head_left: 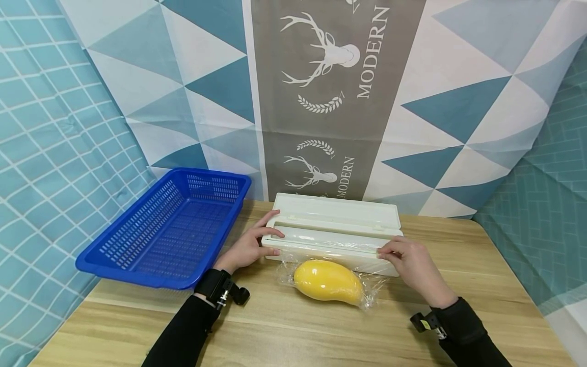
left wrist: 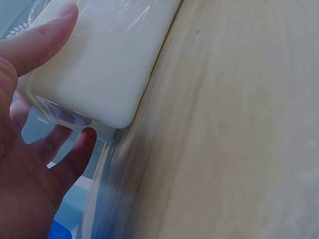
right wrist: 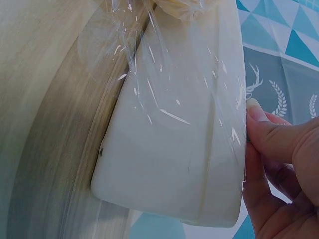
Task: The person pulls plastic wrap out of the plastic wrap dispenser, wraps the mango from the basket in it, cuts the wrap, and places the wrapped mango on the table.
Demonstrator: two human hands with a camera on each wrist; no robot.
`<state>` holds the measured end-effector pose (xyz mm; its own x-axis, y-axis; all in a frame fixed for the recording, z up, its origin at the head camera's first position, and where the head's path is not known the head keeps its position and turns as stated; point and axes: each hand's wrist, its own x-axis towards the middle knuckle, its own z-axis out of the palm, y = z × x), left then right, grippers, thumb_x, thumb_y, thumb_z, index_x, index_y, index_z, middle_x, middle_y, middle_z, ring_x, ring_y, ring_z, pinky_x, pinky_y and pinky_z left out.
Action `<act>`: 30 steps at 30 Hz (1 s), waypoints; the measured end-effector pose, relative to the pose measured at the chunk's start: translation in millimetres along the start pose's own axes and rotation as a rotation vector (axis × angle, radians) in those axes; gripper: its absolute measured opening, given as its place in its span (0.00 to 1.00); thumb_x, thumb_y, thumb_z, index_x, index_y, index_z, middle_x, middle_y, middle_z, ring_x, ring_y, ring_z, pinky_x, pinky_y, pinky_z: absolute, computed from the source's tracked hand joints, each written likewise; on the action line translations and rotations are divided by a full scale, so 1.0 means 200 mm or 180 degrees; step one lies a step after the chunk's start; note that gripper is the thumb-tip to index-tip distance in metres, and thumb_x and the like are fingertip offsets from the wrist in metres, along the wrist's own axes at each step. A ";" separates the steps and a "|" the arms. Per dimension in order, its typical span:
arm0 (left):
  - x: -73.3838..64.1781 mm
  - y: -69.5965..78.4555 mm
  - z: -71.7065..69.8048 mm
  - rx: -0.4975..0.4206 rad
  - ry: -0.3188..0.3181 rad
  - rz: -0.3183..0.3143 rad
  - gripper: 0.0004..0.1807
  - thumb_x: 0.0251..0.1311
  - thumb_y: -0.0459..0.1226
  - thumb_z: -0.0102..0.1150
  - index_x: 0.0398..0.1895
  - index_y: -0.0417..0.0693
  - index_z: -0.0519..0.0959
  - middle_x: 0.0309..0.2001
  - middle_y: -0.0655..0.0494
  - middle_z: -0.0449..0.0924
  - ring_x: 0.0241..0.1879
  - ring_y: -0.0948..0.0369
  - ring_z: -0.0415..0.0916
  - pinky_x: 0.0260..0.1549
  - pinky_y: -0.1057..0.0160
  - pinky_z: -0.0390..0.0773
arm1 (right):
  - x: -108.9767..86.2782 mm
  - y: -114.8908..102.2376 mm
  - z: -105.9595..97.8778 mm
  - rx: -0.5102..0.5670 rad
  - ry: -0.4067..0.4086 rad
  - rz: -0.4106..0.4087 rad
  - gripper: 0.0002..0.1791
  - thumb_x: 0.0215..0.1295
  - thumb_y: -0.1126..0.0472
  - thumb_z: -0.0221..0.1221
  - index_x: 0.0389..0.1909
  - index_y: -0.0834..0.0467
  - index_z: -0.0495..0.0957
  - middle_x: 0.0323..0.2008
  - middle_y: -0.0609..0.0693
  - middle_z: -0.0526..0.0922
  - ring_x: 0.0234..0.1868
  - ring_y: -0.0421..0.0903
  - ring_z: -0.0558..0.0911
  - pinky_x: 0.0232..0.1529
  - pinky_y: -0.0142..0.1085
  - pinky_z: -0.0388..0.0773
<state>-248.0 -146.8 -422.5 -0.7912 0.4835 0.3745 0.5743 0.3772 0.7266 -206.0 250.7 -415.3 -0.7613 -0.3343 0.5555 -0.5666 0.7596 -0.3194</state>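
Observation:
A white plastic wrap dispenser (head_left: 321, 255) lies lengthwise on the table with its lid (head_left: 337, 210) raised at the back. Clear film (head_left: 316, 235) runs from inside over its front edge. In front of it lies a yellow mango (head_left: 327, 281), with crumpled film around it. My left hand (head_left: 247, 247) holds the dispenser's left end, thumb on the front face (left wrist: 89, 74), fingers spread around the end and top. At the right end, my right hand (head_left: 408, 260) pinches the upper front edge between thumb and fingers; what lies between the fingertips is hidden.
A blue perforated plastic basket (head_left: 206, 250) stands at the left of the wooden table (head_left: 293, 336). Patterned cloth (head_left: 220, 76) hangs behind the table, and tile-print sheets (head_left: 50, 168) flank both sides.

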 end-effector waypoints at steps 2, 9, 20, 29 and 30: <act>0.00 0.00 0.00 -0.0003 -0.0010 -0.0002 0.16 0.47 0.35 0.67 0.42 0.45 0.80 0.71 0.45 0.49 0.68 0.44 0.44 0.61 0.42 0.48 | 0.00 0.00 0.00 -0.0010 0.0001 0.0016 0.07 0.46 0.63 0.67 0.26 0.48 0.82 0.27 0.36 0.77 0.26 0.31 0.72 0.25 0.30 0.73; 0.00 -0.01 0.00 0.0025 -0.0027 -0.0029 0.16 0.47 0.35 0.67 0.42 0.47 0.80 0.71 0.46 0.48 0.68 0.45 0.44 0.61 0.43 0.49 | -0.01 0.01 -0.01 -0.0012 0.0029 0.0000 0.08 0.46 0.64 0.67 0.26 0.49 0.82 0.25 0.36 0.76 0.25 0.31 0.72 0.24 0.29 0.73; 0.01 0.00 0.00 0.0030 -0.0026 -0.0026 0.15 0.47 0.35 0.67 0.41 0.47 0.80 0.71 0.46 0.48 0.68 0.46 0.43 0.61 0.43 0.48 | -0.01 0.03 -0.02 -0.0102 0.0024 0.0084 0.09 0.44 0.64 0.68 0.26 0.47 0.82 0.24 0.35 0.75 0.24 0.33 0.71 0.23 0.30 0.71; 0.01 -0.01 0.00 -0.0058 -0.0043 -0.0036 0.15 0.47 0.35 0.67 0.41 0.46 0.80 0.71 0.46 0.48 0.68 0.45 0.43 0.61 0.44 0.48 | -0.02 0.04 -0.03 -0.0099 0.0049 0.0055 0.09 0.44 0.64 0.68 0.26 0.47 0.82 0.25 0.36 0.75 0.23 0.33 0.70 0.22 0.30 0.71; 0.01 -0.01 0.00 -0.0066 -0.0042 -0.0032 0.15 0.47 0.35 0.67 0.41 0.46 0.80 0.71 0.46 0.48 0.68 0.45 0.43 0.61 0.44 0.48 | -0.03 0.04 -0.03 -0.0104 0.0052 0.0047 0.09 0.44 0.64 0.68 0.26 0.48 0.82 0.25 0.36 0.75 0.23 0.33 0.70 0.22 0.30 0.71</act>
<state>-250.7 -146.8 -422.8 -0.7941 0.4901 0.3596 0.5617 0.3656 0.7422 -204.7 261.7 -416.1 -0.7642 -0.3140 0.5634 -0.5445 0.7822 -0.3027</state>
